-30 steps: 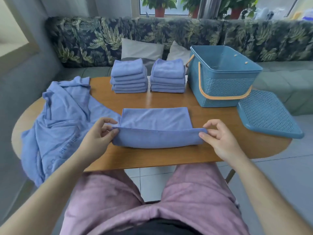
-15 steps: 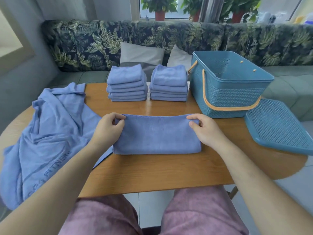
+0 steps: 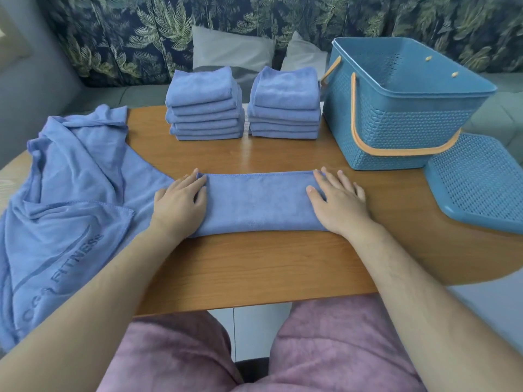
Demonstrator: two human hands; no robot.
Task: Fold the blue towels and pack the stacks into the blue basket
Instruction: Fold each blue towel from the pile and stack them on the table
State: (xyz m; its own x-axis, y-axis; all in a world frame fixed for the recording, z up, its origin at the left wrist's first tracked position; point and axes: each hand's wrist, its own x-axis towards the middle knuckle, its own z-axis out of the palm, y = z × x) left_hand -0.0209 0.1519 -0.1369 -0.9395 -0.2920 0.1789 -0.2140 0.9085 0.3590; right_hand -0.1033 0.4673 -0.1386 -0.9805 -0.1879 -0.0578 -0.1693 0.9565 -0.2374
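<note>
A blue towel (image 3: 259, 203), folded into a long strip, lies across the middle of the wooden table (image 3: 254, 267). My left hand (image 3: 181, 203) rests flat on its left end and my right hand (image 3: 336, 200) lies flat on its right end, fingers straight. Two stacks of folded blue towels stand at the back: the left stack (image 3: 204, 104) and the right stack (image 3: 285, 103). The blue basket (image 3: 396, 117) with an orange handle stands at the right, open and with nothing visible inside.
A heap of unfolded blue towels (image 3: 70, 199) covers the table's left side and hangs over its edge. The basket's blue lid (image 3: 478, 182) lies at the right edge. A leaf-patterned sofa with grey cushions (image 3: 232, 49) runs behind the table.
Both hands carried the near edge of the towel over to the far edge, halving it into a strip. They then let go and flattened onto its two ends.
</note>
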